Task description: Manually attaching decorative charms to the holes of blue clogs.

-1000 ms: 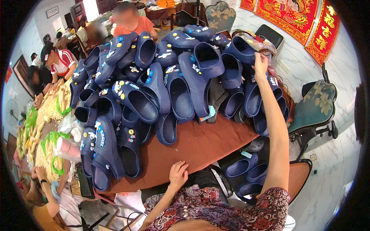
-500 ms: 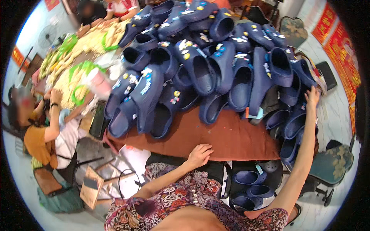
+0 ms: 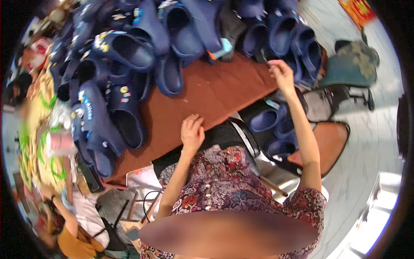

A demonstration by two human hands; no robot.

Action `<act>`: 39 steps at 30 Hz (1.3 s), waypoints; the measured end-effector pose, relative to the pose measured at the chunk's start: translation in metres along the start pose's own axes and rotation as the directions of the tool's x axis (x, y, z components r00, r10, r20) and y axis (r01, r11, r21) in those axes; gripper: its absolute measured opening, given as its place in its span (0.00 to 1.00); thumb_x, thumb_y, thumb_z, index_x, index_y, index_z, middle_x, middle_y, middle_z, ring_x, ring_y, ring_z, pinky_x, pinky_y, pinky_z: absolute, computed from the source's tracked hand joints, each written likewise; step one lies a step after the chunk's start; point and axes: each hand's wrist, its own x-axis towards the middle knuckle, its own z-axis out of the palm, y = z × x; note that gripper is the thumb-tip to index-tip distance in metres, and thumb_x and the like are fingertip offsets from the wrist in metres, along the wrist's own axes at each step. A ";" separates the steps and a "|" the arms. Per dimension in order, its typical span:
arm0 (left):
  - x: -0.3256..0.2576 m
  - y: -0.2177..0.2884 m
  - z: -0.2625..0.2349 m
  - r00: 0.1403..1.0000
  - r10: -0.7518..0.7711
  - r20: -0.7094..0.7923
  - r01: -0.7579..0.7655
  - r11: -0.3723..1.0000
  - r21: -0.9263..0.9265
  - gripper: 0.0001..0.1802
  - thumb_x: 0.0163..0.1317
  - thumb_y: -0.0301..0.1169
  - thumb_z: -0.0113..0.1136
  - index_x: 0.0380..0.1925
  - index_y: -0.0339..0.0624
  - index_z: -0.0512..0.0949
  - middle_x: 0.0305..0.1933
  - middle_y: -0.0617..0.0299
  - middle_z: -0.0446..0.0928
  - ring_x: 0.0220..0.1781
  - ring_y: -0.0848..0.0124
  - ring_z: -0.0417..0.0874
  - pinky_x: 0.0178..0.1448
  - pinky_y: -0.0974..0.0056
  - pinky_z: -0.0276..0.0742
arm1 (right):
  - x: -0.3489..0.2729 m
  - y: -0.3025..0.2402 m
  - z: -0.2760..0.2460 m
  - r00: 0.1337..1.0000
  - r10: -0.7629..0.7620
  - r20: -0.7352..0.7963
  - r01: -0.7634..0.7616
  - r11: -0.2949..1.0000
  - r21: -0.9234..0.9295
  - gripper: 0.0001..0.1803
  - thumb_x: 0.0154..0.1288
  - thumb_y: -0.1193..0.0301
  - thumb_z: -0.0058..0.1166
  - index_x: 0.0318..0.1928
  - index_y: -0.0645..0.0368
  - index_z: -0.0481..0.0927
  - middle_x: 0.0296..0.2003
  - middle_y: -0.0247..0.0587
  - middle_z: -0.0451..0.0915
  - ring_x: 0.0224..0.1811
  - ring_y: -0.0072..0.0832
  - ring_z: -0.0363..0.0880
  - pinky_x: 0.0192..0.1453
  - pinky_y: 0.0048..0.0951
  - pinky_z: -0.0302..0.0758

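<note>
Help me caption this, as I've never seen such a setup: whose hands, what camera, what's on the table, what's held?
No machine here: a person works bare-handed. A fisheye camera on their head, the left of two, looks down and bends straight edges. A brown cloth-covered table carries a pile of dark-blue, rubbery-looking clogs, many with colourful charms. The left hand lies at the table's near edge, apparently empty; the right hand is near the pile's right end; blur hides whether it grips anything.

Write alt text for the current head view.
A person's right hand is at the lower right of a large heap of navy clogs, its grip unclear, while the left hand rests on the brown tablecloth. Smaller blue clogs sit below the table's edge.
</note>
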 end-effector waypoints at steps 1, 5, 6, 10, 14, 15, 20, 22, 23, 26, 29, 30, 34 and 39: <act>-0.002 0.000 0.001 1.000 -0.001 0.010 0.001 1.000 0.004 0.16 0.48 0.20 0.59 0.40 0.41 0.81 0.50 0.54 0.78 0.55 0.52 0.76 0.59 0.53 0.73 | -0.021 0.013 -0.006 0.993 0.083 0.085 -0.083 0.996 0.006 0.10 0.66 0.76 0.50 0.45 0.61 0.81 0.35 0.28 0.80 0.33 0.17 0.75 0.38 0.20 0.73; -0.001 0.003 0.003 1.000 0.009 0.029 -0.009 1.000 0.006 0.16 0.50 0.18 0.57 0.41 0.41 0.81 0.50 0.54 0.78 0.55 0.52 0.76 0.59 0.53 0.74 | -0.099 0.111 -0.047 0.961 0.265 0.079 -0.228 0.922 -0.311 0.13 0.63 0.70 0.56 0.46 0.62 0.81 0.35 0.36 0.83 0.34 0.27 0.79 0.43 0.28 0.76; -0.003 0.003 0.004 1.000 0.002 0.025 -0.002 1.000 0.007 0.17 0.50 0.18 0.57 0.41 0.41 0.81 0.51 0.54 0.78 0.56 0.52 0.76 0.59 0.53 0.74 | -0.119 0.131 -0.055 0.965 0.259 0.043 -0.208 0.853 -0.478 0.14 0.62 0.67 0.59 0.45 0.62 0.81 0.36 0.40 0.84 0.36 0.31 0.81 0.45 0.30 0.77; -0.004 0.001 0.008 0.999 0.005 0.040 -0.006 1.000 0.030 0.17 0.50 0.19 0.58 0.41 0.41 0.81 0.51 0.55 0.78 0.56 0.53 0.76 0.59 0.54 0.74 | -0.187 0.178 -0.062 0.843 0.529 -0.100 -0.448 0.587 -0.674 0.28 0.55 0.55 0.64 0.50 0.60 0.75 0.44 0.54 0.78 0.49 0.46 0.80 0.54 0.39 0.75; -0.004 0.000 0.008 0.999 0.009 0.041 -0.010 0.999 0.037 0.17 0.49 0.19 0.59 0.42 0.41 0.81 0.51 0.55 0.78 0.56 0.53 0.76 0.59 0.54 0.74 | -0.193 0.187 -0.038 0.799 0.538 -0.268 -0.522 0.400 -0.753 0.41 0.52 0.52 0.67 0.59 0.63 0.62 0.55 0.62 0.67 0.55 0.58 0.72 0.59 0.46 0.72; -0.004 0.000 0.007 0.999 0.010 0.037 -0.012 0.999 0.041 0.17 0.49 0.19 0.59 0.42 0.41 0.81 0.51 0.55 0.78 0.56 0.53 0.76 0.59 0.54 0.74 | -0.185 0.187 -0.035 0.798 0.536 -0.276 -0.523 0.388 -0.759 0.43 0.50 0.55 0.69 0.59 0.64 0.61 0.57 0.59 0.64 0.59 0.57 0.68 0.61 0.47 0.72; -0.002 0.000 0.004 0.999 0.017 0.051 -0.020 0.999 0.044 0.18 0.49 0.19 0.59 0.43 0.42 0.81 0.52 0.55 0.77 0.56 0.53 0.76 0.59 0.54 0.74 | -0.133 0.184 -0.004 0.957 0.288 0.048 -0.066 0.374 -0.925 0.51 0.41 0.64 0.73 0.66 0.58 0.59 0.61 0.48 0.61 0.67 0.50 0.57 0.61 0.46 0.71; -0.004 0.002 0.003 0.999 0.003 0.046 -0.005 0.999 0.042 0.19 0.49 0.18 0.57 0.43 0.42 0.81 0.51 0.54 0.77 0.56 0.52 0.76 0.60 0.53 0.73 | -0.112 0.188 0.013 0.925 0.322 0.205 0.131 0.237 -0.963 0.50 0.40 0.66 0.72 0.66 0.56 0.61 0.63 0.48 0.61 0.69 0.49 0.54 0.65 0.47 0.66; 0.000 0.007 0.007 0.999 0.017 0.050 -0.018 1.000 0.024 0.18 0.49 0.18 0.57 0.42 0.42 0.81 0.51 0.54 0.77 0.56 0.52 0.76 0.59 0.53 0.73 | -0.107 0.213 0.008 0.884 0.406 0.230 0.193 0.131 -0.972 0.51 0.38 0.66 0.71 0.67 0.56 0.63 0.66 0.47 0.59 0.73 0.49 0.49 0.68 0.50 0.59; -0.002 0.006 0.003 0.999 0.008 0.046 -0.011 0.999 0.048 0.18 0.49 0.19 0.57 0.42 0.42 0.81 0.51 0.54 0.77 0.56 0.52 0.76 0.59 0.53 0.73 | -0.085 0.225 0.032 0.657 0.687 0.312 0.431 -0.001 -0.903 0.58 0.40 0.58 0.70 0.72 0.57 0.55 0.74 0.49 0.47 0.77 0.52 0.38 0.74 0.60 0.46; -0.004 0.005 0.001 0.999 0.006 0.042 -0.010 0.996 0.091 0.17 0.49 0.20 0.58 0.42 0.42 0.81 0.51 0.55 0.77 0.56 0.53 0.76 0.58 0.54 0.74 | -0.067 0.229 0.043 0.567 0.755 0.328 0.495 0.006 -0.869 0.66 0.35 0.51 0.74 0.74 0.54 0.51 0.76 0.48 0.42 0.78 0.52 0.34 0.74 0.62 0.41; -0.004 0.005 0.002 0.999 0.013 0.047 -0.018 0.993 0.115 0.17 0.49 0.21 0.59 0.42 0.42 0.81 0.51 0.55 0.77 0.56 0.54 0.76 0.58 0.54 0.74 | -0.065 0.231 0.043 0.540 0.779 0.319 0.511 -0.001 -0.860 0.68 0.32 0.48 0.75 0.74 0.53 0.51 0.76 0.48 0.42 0.78 0.52 0.35 0.74 0.62 0.41; 0.000 0.005 0.004 0.999 0.030 0.015 -0.031 0.997 0.074 0.17 0.48 0.21 0.58 0.41 0.44 0.81 0.50 0.56 0.78 0.54 0.53 0.77 0.56 0.54 0.75 | -0.063 0.249 0.027 0.569 0.785 0.246 0.415 -0.015 -0.910 0.74 0.21 0.44 0.79 0.73 0.51 0.55 0.74 0.38 0.51 0.77 0.41 0.43 0.72 0.55 0.47; -0.002 0.005 0.003 1.000 0.000 0.006 -0.001 0.996 0.094 0.18 0.47 0.19 0.59 0.42 0.42 0.80 0.50 0.56 0.78 0.55 0.54 0.77 0.57 0.55 0.76 | -0.072 0.233 0.021 0.684 0.650 0.330 0.433 0.003 -0.902 0.42 0.47 0.55 0.67 0.64 0.51 0.69 0.62 0.39 0.71 0.64 0.37 0.67 0.64 0.44 0.61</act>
